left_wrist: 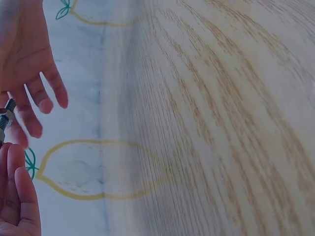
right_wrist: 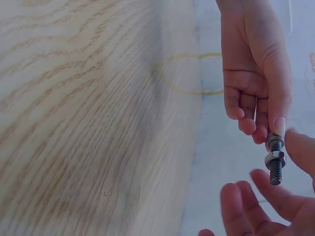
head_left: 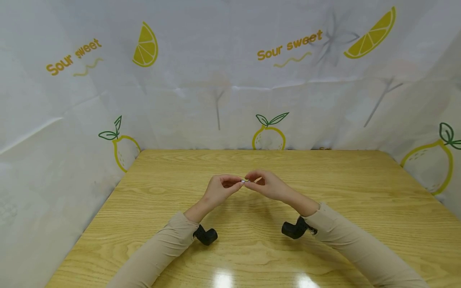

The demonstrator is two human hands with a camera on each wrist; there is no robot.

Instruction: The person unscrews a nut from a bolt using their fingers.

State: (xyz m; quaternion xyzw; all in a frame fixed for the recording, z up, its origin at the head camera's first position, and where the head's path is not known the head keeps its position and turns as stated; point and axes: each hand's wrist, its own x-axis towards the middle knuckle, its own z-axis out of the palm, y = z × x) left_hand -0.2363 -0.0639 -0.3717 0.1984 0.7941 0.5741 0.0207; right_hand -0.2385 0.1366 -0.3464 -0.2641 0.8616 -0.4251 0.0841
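A threaded metal bolt (right_wrist: pixel 276 174) with a hex nut (right_wrist: pixel 275 159) partway along it is held up over the table. My left hand (head_left: pixel 219 188) pinches one end of the bolt between thumb and fingertips, hiding that end. Ring-like metal shows right by those fingertips in the right wrist view. Facing it, my right hand (head_left: pixel 270 186) has its thumb and fingers spread around the free threaded end, with gaps to the bolt. At the left wrist view's edge, the bolt (left_wrist: pixel 10 105) is partly cut off.
Both hands are above a wood-grain table (head_left: pixel 151 200). Behind it hangs a white cloth (head_left: pixel 201 112) printed with lemons and lettering. Black wrist mounts (head_left: pixel 206 235) stick out from under both sleeves, low over the tabletop.
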